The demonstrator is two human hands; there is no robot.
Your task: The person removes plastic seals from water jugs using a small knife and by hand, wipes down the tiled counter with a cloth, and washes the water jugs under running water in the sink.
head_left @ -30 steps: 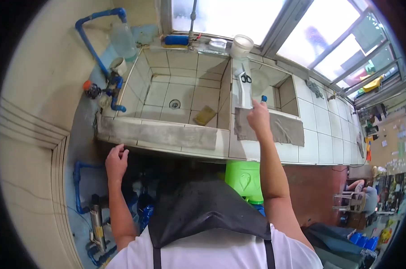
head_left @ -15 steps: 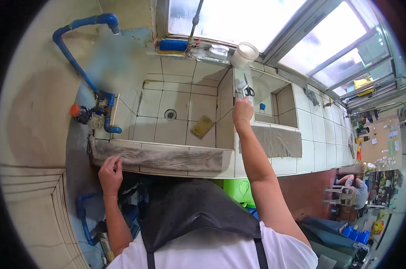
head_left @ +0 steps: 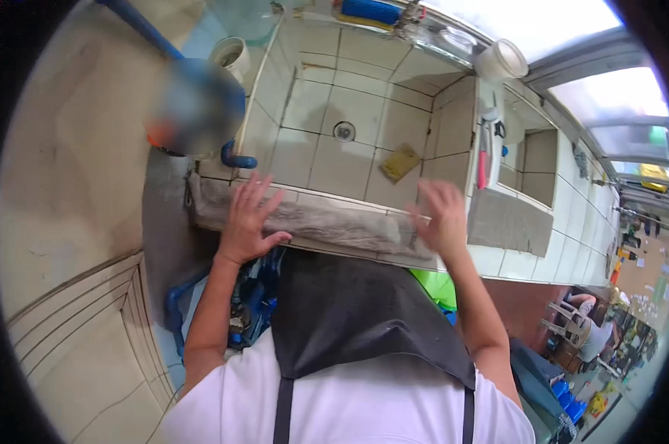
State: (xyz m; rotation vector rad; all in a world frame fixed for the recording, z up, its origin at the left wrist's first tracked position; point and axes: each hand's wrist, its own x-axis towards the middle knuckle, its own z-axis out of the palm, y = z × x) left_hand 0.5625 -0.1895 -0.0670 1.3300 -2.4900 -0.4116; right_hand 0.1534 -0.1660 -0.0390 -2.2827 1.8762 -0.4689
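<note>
My left hand (head_left: 247, 226) is open, its fingers spread at the left part of a long grey streaked cloth (head_left: 327, 222) on the sink's front ledge. My right hand (head_left: 444, 218) is blurred but looks open and holds nothing I can see; it hovers around the cloth's right end. To its upper right, a tool with a pink-red handle (head_left: 483, 159) lies on the tiled divider, beside scissors with black handles (head_left: 500, 129). Inside the tiled sink (head_left: 297, 159) lies a worn yellowish sponge (head_left: 400, 164), near the round drain (head_left: 344, 132).
A white tub (head_left: 501, 61) stands at the back ledge by the window. Another grey cloth (head_left: 510, 222) lies on the right counter, below a smaller basin (head_left: 539, 166). A blue pipe (head_left: 238, 160) juts over the left ledge. A person (head_left: 597, 339) sits far right.
My right hand has let go of the pink-red handled tool and moved down and back to the ledge. My left hand has opened its fingers over the cloth. The view has shifted left.
</note>
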